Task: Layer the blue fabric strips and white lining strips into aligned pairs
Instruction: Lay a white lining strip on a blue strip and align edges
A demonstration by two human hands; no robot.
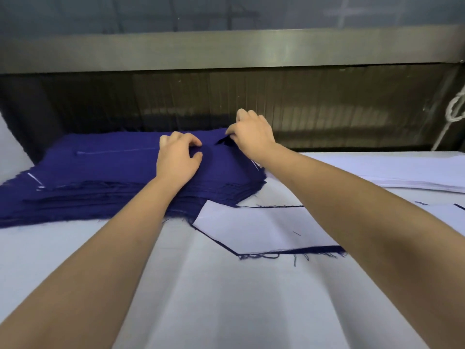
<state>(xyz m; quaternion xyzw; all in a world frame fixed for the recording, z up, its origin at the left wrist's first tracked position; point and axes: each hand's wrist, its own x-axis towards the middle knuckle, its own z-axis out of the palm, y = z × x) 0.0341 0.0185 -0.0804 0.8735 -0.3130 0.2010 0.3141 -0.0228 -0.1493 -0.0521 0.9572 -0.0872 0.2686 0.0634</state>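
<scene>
We have one pair [266, 230] laid on the worktop [226, 298]. The right hand [251, 137] fingers [232, 131] pinch the next blue strip [223, 141], and the left hand [176, 159] fingers curl on the tall stack [100, 172], grip unclear.

A worktop [226, 298] covered in pale white cloth carries a thick stack of dark blue fabric pieces [100, 177] at far left. Just beside it, near centre, a white lining piece [264, 230] lies on a frayed blue piece [314, 250]. A low stack of white lining sheets [402, 177] lies far right.

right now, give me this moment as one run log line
left grip: rests on blue stack, hold unclear | right grip: pinches far edge of top blue strip | white-on-blue pair: lies in front of stack
</scene>
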